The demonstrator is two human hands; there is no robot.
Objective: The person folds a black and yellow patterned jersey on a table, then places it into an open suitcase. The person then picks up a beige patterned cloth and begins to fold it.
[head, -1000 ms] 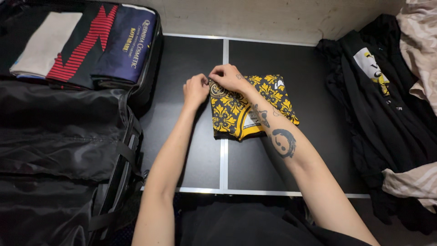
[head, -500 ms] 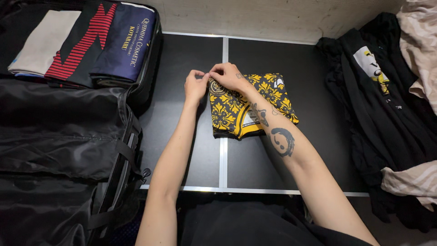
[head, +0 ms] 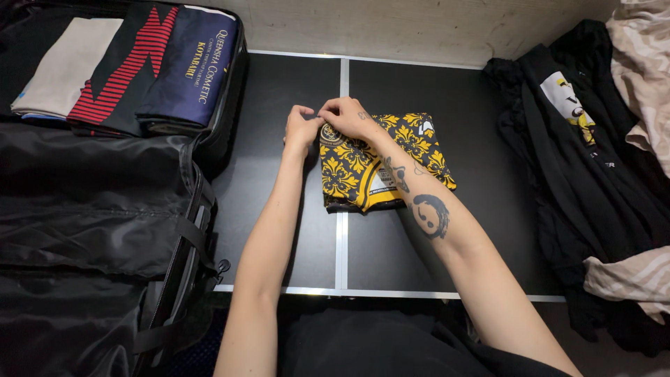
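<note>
Two hands, left [head: 301, 126] and right [head: 349, 117], pinching one folded yellow-black garment [head: 380, 164], three folded shirts [head: 125, 66] packed.

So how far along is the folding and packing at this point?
Done: three folded garments lie side by side in the open suitcase. In hand: the yellow and black patterned garment is folded small on the black table, and the left hand and right hand pinch its upper left corner. Left: a pile of black clothes and pale striped fabric lie unfolded on the right.
</note>
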